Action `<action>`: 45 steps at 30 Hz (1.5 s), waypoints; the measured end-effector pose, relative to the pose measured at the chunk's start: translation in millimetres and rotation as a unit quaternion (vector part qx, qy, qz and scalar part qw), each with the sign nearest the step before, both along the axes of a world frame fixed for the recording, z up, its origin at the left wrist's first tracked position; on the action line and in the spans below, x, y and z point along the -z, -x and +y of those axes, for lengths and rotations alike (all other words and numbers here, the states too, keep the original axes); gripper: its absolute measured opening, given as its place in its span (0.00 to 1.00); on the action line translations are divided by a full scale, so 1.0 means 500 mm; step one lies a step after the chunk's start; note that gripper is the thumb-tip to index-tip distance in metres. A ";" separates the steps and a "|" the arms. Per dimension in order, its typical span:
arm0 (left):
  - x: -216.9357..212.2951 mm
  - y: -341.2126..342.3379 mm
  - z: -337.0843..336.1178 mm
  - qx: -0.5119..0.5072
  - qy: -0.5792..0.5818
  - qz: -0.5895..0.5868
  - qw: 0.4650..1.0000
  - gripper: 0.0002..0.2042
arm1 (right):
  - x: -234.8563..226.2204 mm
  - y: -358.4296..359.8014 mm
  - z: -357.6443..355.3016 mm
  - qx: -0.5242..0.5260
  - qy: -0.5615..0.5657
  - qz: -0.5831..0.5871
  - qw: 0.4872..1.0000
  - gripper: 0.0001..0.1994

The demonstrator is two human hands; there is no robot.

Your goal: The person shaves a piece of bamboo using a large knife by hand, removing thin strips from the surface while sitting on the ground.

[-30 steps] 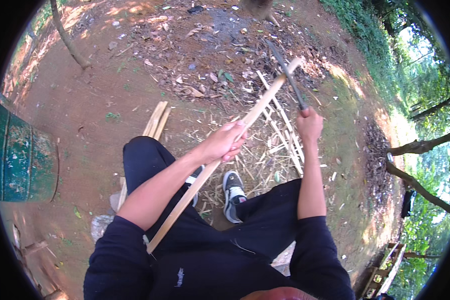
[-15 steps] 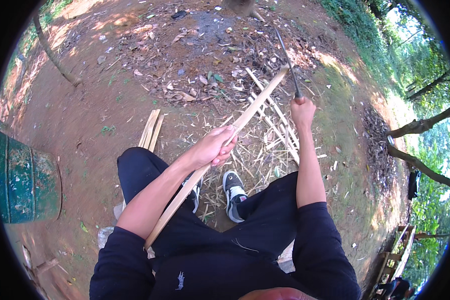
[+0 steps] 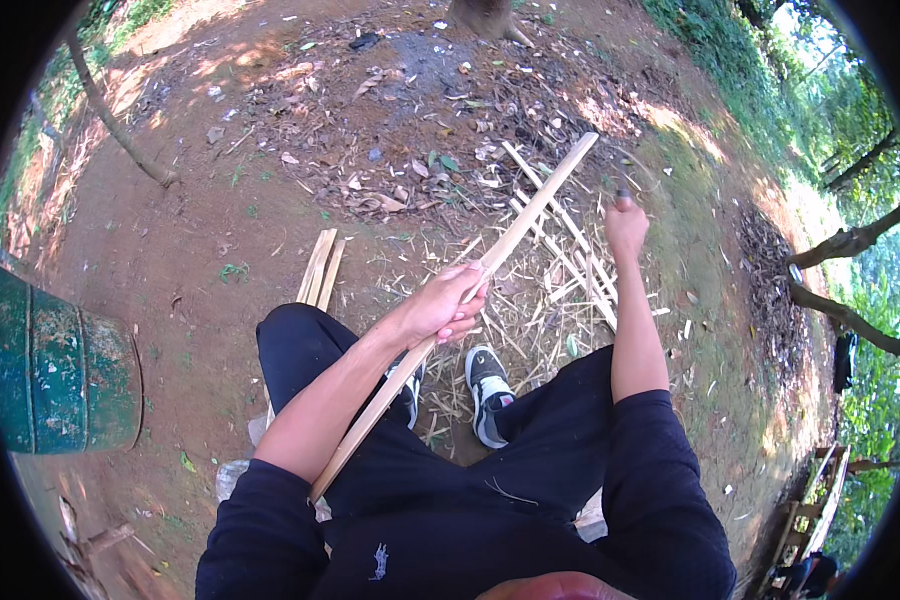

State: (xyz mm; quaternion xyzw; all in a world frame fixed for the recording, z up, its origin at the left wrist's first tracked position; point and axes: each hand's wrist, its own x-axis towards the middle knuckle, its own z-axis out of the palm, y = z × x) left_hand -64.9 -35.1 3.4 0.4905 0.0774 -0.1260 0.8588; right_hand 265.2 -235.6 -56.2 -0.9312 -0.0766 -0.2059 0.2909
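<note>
A long pale split-wood strip (image 3: 545, 195) slants from beside my left thigh up and away to the right. My left hand (image 3: 445, 305) is closed around its middle, the fingers wrapped underneath. To the right of the strip's far end, my right hand (image 3: 626, 230) grips the dark handle of a long-bladed knife (image 3: 624, 194). Motion smears the blade so that it hardly shows, and its exact angle is unclear. The right fist stays apart from the strip.
Cut strips (image 3: 570, 235) lie crossed on the ground ahead, among shavings. More strips (image 3: 320, 268) lie beyond my left knee. A green metal drum (image 3: 60, 365) is at the left, a tree base (image 3: 485, 15) far ahead, branches (image 3: 850, 245) at the right.
The knife blade, sharp and beside the strip's far end before, has swung and is now a blur. The whole view has shifted slightly; my left hand keeps its grip on the strip.
</note>
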 end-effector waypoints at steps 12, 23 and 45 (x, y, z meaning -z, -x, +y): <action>0.025 -0.050 0.044 -0.154 -0.035 -0.009 0.987 0.19 | -0.040 0.072 -0.001 -0.128 -0.520 0.485 0.691 0.12; -0.093 -0.045 0.252 -0.319 -0.095 -0.072 0.940 0.18 | -0.085 0.173 0.070 -0.192 -0.357 0.460 0.790 0.10; -0.016 -0.153 0.165 -0.570 -0.042 -0.182 0.800 0.09 | -0.103 0.152 0.061 -0.227 -0.440 0.397 0.773 0.13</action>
